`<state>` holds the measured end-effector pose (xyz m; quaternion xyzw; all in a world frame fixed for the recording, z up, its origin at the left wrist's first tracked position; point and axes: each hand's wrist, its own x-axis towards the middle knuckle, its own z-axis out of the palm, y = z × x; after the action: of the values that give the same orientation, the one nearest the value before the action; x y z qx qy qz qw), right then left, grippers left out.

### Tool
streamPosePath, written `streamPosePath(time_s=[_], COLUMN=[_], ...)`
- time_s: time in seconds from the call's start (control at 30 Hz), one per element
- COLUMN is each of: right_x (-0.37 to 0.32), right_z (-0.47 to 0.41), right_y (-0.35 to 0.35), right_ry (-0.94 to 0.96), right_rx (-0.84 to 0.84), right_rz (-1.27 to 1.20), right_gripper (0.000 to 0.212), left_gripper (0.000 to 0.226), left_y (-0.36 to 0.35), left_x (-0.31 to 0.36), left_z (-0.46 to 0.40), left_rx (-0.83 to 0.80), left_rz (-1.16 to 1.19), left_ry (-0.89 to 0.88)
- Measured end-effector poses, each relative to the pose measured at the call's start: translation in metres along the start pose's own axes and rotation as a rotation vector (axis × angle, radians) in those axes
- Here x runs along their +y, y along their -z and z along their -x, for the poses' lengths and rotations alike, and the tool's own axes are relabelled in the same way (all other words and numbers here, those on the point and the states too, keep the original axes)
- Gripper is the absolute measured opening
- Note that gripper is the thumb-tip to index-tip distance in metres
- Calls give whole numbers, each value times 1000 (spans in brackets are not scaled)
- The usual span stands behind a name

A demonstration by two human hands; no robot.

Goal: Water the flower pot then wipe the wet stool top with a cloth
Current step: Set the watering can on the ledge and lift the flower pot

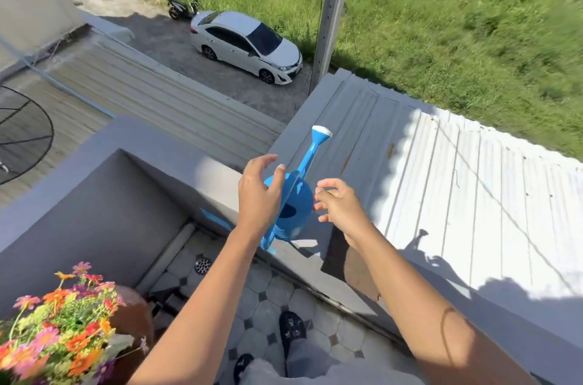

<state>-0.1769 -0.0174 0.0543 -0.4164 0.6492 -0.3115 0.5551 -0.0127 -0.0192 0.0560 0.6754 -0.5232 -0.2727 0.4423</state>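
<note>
Can [291, 208] stands on the ledge [217, 186] between both spread, empty hands, spout aimed away; left hand [258, 195] nearer its handle than right hand [339, 206].

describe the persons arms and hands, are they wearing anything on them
Both arms are bare from the hands up to where the picture cuts them off: no sleeves show. The left hand and right hand wear no gloves, and no rings, watch or bracelet can be seen. Sunlight and shadow fall in patches across the right forearm. Lower down, grey trousers and dark patterned footwear show.
</note>
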Motion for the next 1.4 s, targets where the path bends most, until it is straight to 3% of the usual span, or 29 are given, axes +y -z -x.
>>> streamPosePath(time_s=[0.1, 0.2, 0.37, 0.47, 0.57, 0.77, 0.93, 1.1, 1.27, 1.4], right_x=[18, 50, 109, 133, 150, 164, 161, 164, 161, 150], right_z=[1, 1, 2, 7, 13, 21, 25, 26, 31, 38], right_y=[27, 55, 78, 83, 86, 81, 81, 79, 75, 65], right_ry=[-21, -54, -57, -54, -61, -56, -43, -53, -26, 30], right_rx=[138, 223, 247, 272, 284, 284, 221, 203, 168, 92], right_rz=[33, 89, 304, 359, 410, 431, 443, 462, 442, 331], right_gripper=[22, 29, 29, 24, 26, 26, 32, 37, 40, 45], left_gripper=[20, 17, 24, 32, 43, 66, 24, 23, 22, 19], left_y=[-17, -48, -115, -136, -144, -161, -154, -150, -140, -109], left_x=[41, 59, 9, -33, -45, -57, -51, -52, -51, -51], left_z=[17, 32, 64, 88, 107, 106, 103, 112, 120, 122], left_rx=[-2, -119, -480, -596, -558, -576, -659, -593, -602, -603], left_rz=[73, 161, -128, -307, -327, -52, -44, -142, 101, 432], left_ry=[-157, -172, 50, 263, 362, 688, 615, 437, 399, 565])
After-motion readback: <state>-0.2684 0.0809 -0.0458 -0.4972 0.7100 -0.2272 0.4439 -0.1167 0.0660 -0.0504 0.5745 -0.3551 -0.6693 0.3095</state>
